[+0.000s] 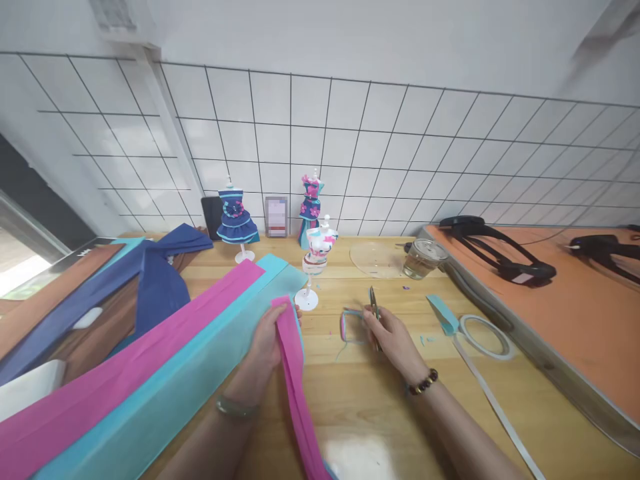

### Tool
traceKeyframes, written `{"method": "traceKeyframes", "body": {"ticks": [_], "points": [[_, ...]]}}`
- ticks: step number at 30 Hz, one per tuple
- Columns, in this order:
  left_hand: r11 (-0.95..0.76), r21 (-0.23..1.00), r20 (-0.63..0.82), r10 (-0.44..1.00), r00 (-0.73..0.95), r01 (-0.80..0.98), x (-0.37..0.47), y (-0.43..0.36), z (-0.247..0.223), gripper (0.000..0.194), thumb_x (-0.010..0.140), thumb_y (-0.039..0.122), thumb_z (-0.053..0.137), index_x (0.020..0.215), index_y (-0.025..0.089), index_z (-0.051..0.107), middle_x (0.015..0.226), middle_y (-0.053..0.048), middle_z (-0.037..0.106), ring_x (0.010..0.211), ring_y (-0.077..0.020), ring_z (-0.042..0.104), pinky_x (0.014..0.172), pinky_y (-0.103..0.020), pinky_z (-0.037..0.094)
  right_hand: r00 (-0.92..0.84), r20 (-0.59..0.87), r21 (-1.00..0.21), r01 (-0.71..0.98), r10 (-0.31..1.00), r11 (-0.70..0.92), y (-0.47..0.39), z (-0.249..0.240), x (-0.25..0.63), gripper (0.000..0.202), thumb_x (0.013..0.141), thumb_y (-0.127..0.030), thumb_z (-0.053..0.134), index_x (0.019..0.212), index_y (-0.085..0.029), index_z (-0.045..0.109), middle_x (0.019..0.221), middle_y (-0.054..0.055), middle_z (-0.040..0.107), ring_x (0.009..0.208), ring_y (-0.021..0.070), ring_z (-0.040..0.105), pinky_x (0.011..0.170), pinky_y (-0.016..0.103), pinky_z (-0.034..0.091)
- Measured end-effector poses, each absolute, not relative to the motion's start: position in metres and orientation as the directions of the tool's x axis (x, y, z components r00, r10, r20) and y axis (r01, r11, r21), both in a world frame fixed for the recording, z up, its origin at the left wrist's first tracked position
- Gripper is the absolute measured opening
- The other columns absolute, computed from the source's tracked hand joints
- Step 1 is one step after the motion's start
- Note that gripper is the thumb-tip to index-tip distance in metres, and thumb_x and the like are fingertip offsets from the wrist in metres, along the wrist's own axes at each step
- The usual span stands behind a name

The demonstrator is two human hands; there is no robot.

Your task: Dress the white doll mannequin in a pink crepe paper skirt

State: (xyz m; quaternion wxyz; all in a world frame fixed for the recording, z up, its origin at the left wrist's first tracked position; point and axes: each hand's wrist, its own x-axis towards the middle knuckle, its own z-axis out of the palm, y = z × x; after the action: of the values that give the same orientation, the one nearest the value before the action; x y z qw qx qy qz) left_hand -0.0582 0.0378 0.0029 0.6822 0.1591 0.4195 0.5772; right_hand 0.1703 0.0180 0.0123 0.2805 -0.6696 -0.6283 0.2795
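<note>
My left hand (266,343) is closed on a folded pink crepe paper strip (295,387) with a turquoise edge, which hangs toward me. In my right hand (391,333), closed over the table, are dark thread snips (373,300), their two tips pointing away from me. Just left of the snips lies a thin pink and blue strip bent into a loop (344,327). Beyond my left hand stands a small white dress form (320,250), its torso wrapped in pink and blue scraps. Wide pink (165,333) and turquoise (200,363) crepe sheets lie under my left arm.
Two dressed mini forms, one navy (234,220) and one pink and navy (311,203), stand near the tiled wall. A lidded cup (423,259) and a tape roll (486,337) are at right, beside an orange mat (590,320) bearing black headsets (500,250). Navy paper (160,287) lies left.
</note>
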Motion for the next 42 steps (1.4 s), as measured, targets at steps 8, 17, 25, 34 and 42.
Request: {"method": "traceKeyframes", "body": {"ticks": [8, 17, 25, 34, 42], "points": [[0.188, 0.623, -0.391, 0.916, -0.094, -0.760, -0.090, 0.054, 0.007, 0.005, 0.072, 0.016, 0.056, 0.076, 0.015, 0.057, 0.063, -0.002, 0.063, 0.056, -0.0135, 0.061, 0.055, -0.024, 0.050, -0.054, -0.123, -0.407, 0.914, 0.991, -0.001, 0.032, 0.010, 0.150, 0.033, 0.073, -0.041, 0.062, 0.093, -0.016, 0.062, 0.080, 0.009, 0.067, 0.076, 0.0227, 0.062, 0.059, 0.026, 0.036], [0.146, 0.595, -0.361, 0.927, -0.101, -0.791, -0.098, 0.057, 0.004, 0.006, 0.070, 0.014, 0.057, 0.076, 0.015, 0.057, 0.063, -0.002, 0.062, 0.056, -0.0146, 0.061, 0.056, -0.027, 0.051, 0.037, -0.178, -0.161, 0.985, 0.983, -0.066, 0.095, 0.040, 0.200, 0.027, 0.089, -0.031, 0.051, 0.112, -0.017, 0.054, 0.112, 0.007, 0.056, 0.093, 0.0182, 0.058, 0.078, 0.038, 0.050], [0.158, 0.575, -0.393, 0.914, -0.102, -0.803, -0.101, 0.059, 0.004, 0.005, 0.073, 0.015, 0.053, 0.076, 0.014, 0.056, 0.063, -0.004, 0.062, 0.057, -0.0145, 0.062, 0.057, -0.026, 0.051, -0.009, -0.071, -0.094, 0.996, 0.997, 0.003, 0.134, 0.051, 0.211, 0.032, 0.088, -0.032, 0.052, 0.116, -0.015, 0.051, 0.114, 0.008, 0.055, 0.096, 0.0201, 0.057, 0.080, 0.041, 0.049], [0.141, 0.567, -0.367, 0.925, -0.095, -0.811, -0.097, 0.055, 0.009, 0.009, 0.071, 0.017, 0.057, 0.079, 0.014, 0.058, 0.067, -0.004, 0.064, 0.061, -0.0143, 0.063, 0.060, -0.026, 0.052, -0.147, -0.083, -0.211, 0.969, 0.986, 0.127, 0.098, 0.044, 0.195, 0.043, 0.085, -0.037, 0.053, 0.117, -0.009, 0.052, 0.111, 0.021, 0.057, 0.106, 0.0305, 0.053, 0.087, 0.043, 0.038], [0.168, 0.600, -0.297, 0.955, -0.023, -0.782, -0.088, 0.047, 0.010, 0.013, 0.070, 0.022, 0.062, 0.080, 0.012, 0.061, 0.072, -0.005, 0.067, 0.066, -0.0162, 0.064, 0.064, -0.027, 0.052, -0.502, -0.047, -0.719, 0.617, 0.863, 0.320, 0.025, 0.030, 0.088, 0.037, 0.088, -0.046, 0.041, 0.087, -0.017, 0.064, 0.082, 0.002, 0.066, 0.073, 0.0143, 0.059, 0.064, 0.023, 0.045]]}}
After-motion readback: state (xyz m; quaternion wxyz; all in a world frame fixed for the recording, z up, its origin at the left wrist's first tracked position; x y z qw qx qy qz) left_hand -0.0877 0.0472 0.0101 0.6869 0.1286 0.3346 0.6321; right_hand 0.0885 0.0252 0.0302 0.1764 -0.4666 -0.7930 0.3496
